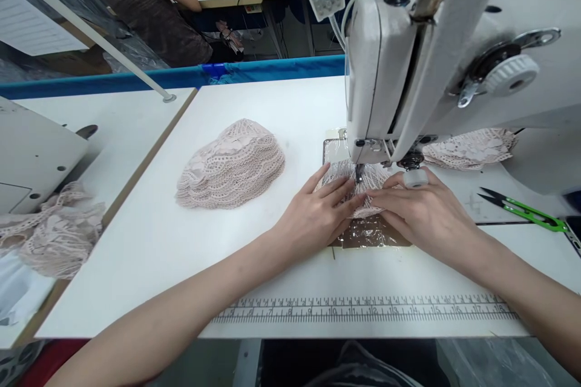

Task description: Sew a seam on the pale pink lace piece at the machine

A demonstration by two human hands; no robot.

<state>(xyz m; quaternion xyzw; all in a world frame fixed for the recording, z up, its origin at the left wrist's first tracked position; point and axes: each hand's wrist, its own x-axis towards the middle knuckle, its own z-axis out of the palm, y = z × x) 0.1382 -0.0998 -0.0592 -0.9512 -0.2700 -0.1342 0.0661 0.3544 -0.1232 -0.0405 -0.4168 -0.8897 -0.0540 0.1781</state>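
Note:
A beige lace piece [364, 213] lies under the presser foot [359, 173] of a white sewing machine [379, 72]. My left hand [324, 208] rests on its left side, fingers spread and flat, the fingertips close to the foot. From the right, my right hand [420, 208] holds the near right edge of the lace, its fingers drawn together; the thumb is partly hidden. Beneath both hands is a brown plate covered with clear tape [370, 237]. A stack of lace pieces [231, 166] sits left of my left hand.
Green thread snips [529, 213] lie right of my right hand. More lace pieces [472, 148] are behind the machine's needle end. A printed ruler [363, 309] runs along the front edge. At left are another machine [36, 154] and bunched lace [63, 233]. A person [149, 6] works beyond the blue-edged table.

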